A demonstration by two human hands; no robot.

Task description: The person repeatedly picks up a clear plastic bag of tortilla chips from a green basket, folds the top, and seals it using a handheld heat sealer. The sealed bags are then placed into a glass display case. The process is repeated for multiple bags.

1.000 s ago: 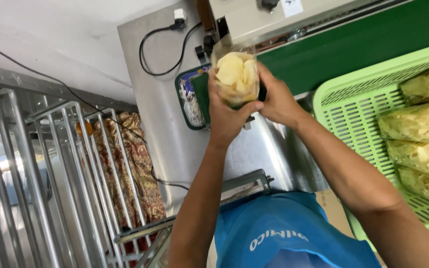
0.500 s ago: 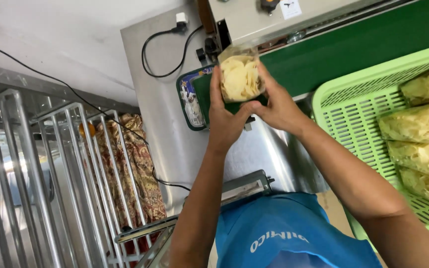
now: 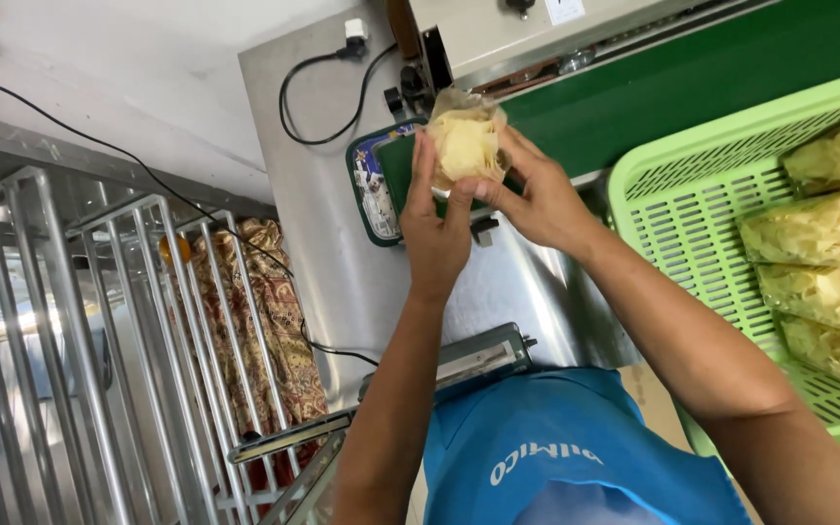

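- Steel rails [image 3: 80,321] stand at the far left beside a patterned cloth [image 3: 264,321]; what the rails belong to is cut off by the frame edge, and nothing there touches the work.
- A black cable [image 3: 313,97] loops over the grey metal table [image 3: 332,253] near a small green scale [image 3: 369,185]; it could snag a sleeve if an arm swung that way.
- The left hand [image 3: 437,228] is clamped on the clear bag of pale chips [image 3: 466,144], fingers up its left side, with the bag held upright at the inlet end of the green conveyor belt [image 3: 673,92].
- The right hand [image 3: 537,199] pinches the bag's right side, thumb and fingers closed on the film. The bag's mouth probably sits near the sealing slot, but the hands and crumpled film hide it; a creased or tilted mouth could seal badly or spill chips.
- Fingertips close to the sealer [image 3: 498,39] risk heat or a nip.
- The green basket [image 3: 692,224] at right holds more filled bags [image 3: 819,233]; its far side runs out of frame.
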